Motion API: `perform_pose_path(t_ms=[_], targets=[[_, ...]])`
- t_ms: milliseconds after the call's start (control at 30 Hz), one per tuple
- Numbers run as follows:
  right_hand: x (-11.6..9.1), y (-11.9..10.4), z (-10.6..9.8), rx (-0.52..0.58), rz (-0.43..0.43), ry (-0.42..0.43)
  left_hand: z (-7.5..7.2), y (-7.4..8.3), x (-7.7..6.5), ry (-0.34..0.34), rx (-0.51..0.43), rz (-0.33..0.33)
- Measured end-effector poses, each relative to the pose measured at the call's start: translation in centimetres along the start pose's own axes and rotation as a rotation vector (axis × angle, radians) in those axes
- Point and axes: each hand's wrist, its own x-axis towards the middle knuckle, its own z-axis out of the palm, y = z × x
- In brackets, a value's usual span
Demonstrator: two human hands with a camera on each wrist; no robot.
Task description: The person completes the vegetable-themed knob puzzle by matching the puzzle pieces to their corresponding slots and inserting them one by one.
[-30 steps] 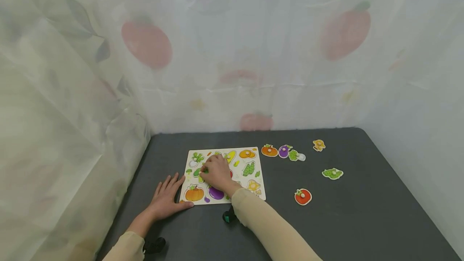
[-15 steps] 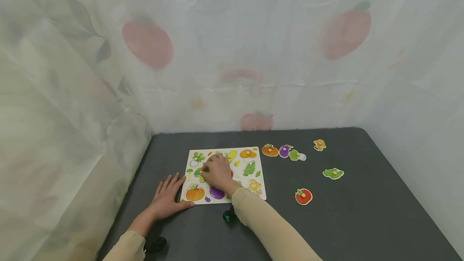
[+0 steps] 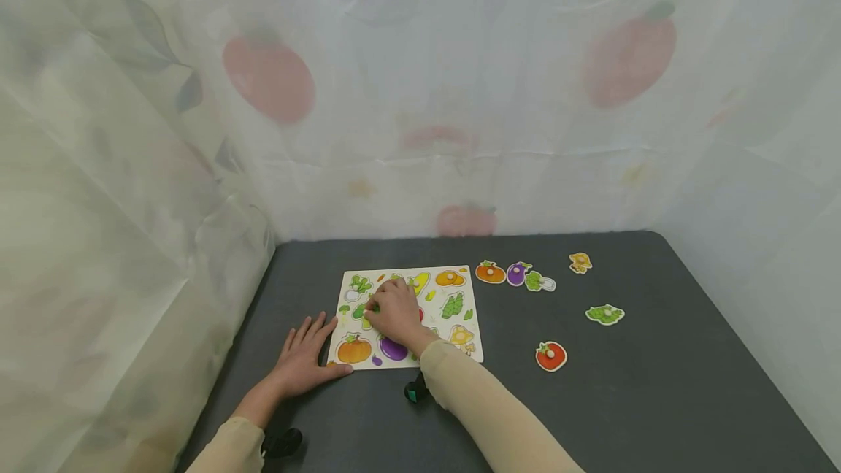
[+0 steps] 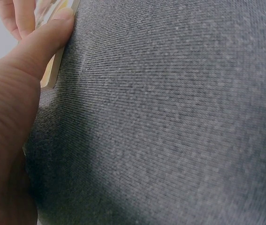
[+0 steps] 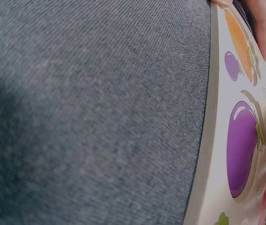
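A white vegetable puzzle board [image 3: 409, 363] lies on the dark table, printed with pumpkin, eggplant and other shapes. My left hand [image 3: 304, 358] is spread flat at its near left corner, thumb on the near edge and fingertips at the left side. Over the middle of the board, my right hand [image 3: 394, 312] has curled fingers and pinches a green broccoli puzzle piece [image 3: 359, 313], largely covered by the hand. In the right wrist view a fingertip shows above the printed eggplant [image 5: 241, 150]. The left wrist view shows the left thumb [image 4: 53, 35] on the board's edge.
Right of the board lie loose knobbed pieces: a pumpkin [image 3: 490, 272], an eggplant [image 3: 517, 274], a cabbage [image 3: 539, 282], a mushroom [image 3: 580, 263], peas [image 3: 604, 314] and a tomato [image 3: 550, 356]. A printed curtain [image 3: 460, 181] hangs behind and beside the table.
Both hands hold practically the same places over the board. The whole scene shifts only very slightly in the head view; the loose pieces stay put.
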Motion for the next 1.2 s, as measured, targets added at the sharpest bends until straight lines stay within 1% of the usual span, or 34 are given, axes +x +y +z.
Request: perform_pose_path(t_ms=[267,367,567,667,767,867,967,1000,1100,1200], targets=[[0.1,0.0,0.0,-0.012,-0.004,-0.003,-0.2,0.3,-0.1,0.004,0.002,0.008],[0.1,-0.1,0.0,-0.02,-0.006,-0.003,-0.2,0.3,-0.1,0.0,0.002,0.001],[0.1,-0.2,-0.1,-0.054,-0.025,0.0,0.1,-0.2,0.0,-0.013,0.01,-0.01],[0.0,-0.3,-0.3,-0.076,-0.042,-0.003,0.2,-0.4,0.0,-0.01,0.013,-0.007],[-0.2,-0.3,-0.5,-0.092,-0.08,-0.002,0.1,-0.4,0.0,-0.009,0.004,-0.002],[-0.3,0.0,-0.9,-0.107,-0.111,-0.031,-0.1,0.0,-0.1,-0.015,0.001,-0.007],[-0.5,0.8,-1.8,-0.094,-0.095,-0.081,-0.4,0.4,-0.1,-0.033,0.026,-0.033],[-0.6,1.1,-2.3,-0.083,-0.09,-0.086,-0.5,0.5,0.0,-0.038,0.029,-0.037],[-0.7,2.4,-4.0,-0.016,-0.076,-0.077,-0.4,0.4,0.1,-0.044,0.04,-0.045],[-0.9,3.7,-6.0,0.038,-0.082,-0.044,-0.3,0.2,0.1,-0.033,0.024,-0.03]])
